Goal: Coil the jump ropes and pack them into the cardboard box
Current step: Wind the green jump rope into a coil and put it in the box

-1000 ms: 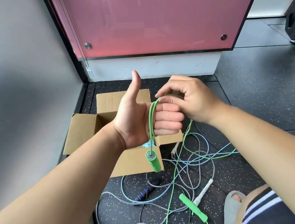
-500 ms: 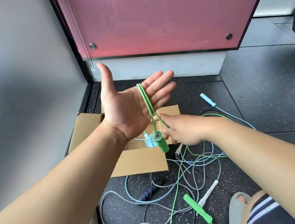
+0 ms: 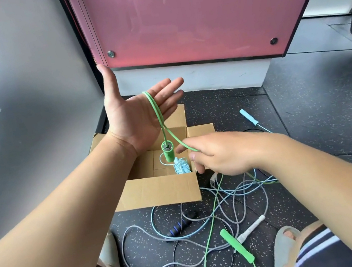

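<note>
Left hand (image 3: 134,117) wide open, green rope (image 3: 156,113) looped over its fingers; right hand (image 3: 218,154) just below pinches that rope, cardboard box (image 3: 157,193) underneath.

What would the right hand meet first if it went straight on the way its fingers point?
Probably the hanging green handle, just left of the right hand, above the cardboard box; depth is unclear.
</note>
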